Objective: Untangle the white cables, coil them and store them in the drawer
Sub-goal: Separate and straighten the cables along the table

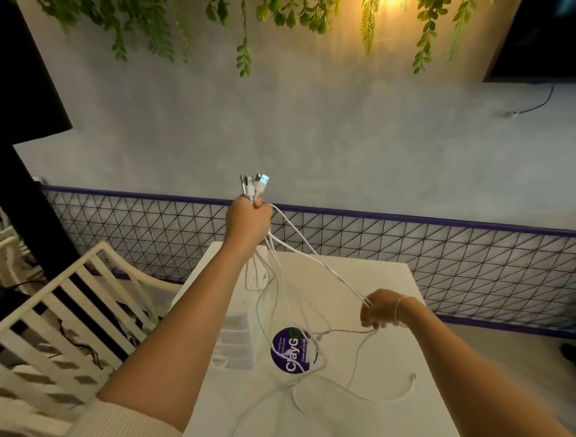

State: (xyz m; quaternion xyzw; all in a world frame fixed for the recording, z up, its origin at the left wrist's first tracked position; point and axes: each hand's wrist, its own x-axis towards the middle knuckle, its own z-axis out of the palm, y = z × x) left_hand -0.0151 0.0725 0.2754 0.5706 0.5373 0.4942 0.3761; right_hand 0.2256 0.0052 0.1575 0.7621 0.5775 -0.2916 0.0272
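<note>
Dim, soft focus — warm lamp glow overhead, edges warped

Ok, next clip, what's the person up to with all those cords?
A person is sorting out a bunch of white cables. The left hand is raised, gripping them just below their USB plugs, which stick up together. The right hand pinches a couple of strands lower down, pulling them aside. The loose ends trail in loops on the white table, still tangled, nothing coiled yet.

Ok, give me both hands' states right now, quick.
Left hand: raised, fist gripping the bunched thin white cables just below their USB plugs.
Right hand: lower, fingers curled round strands of the same cables.
</note>
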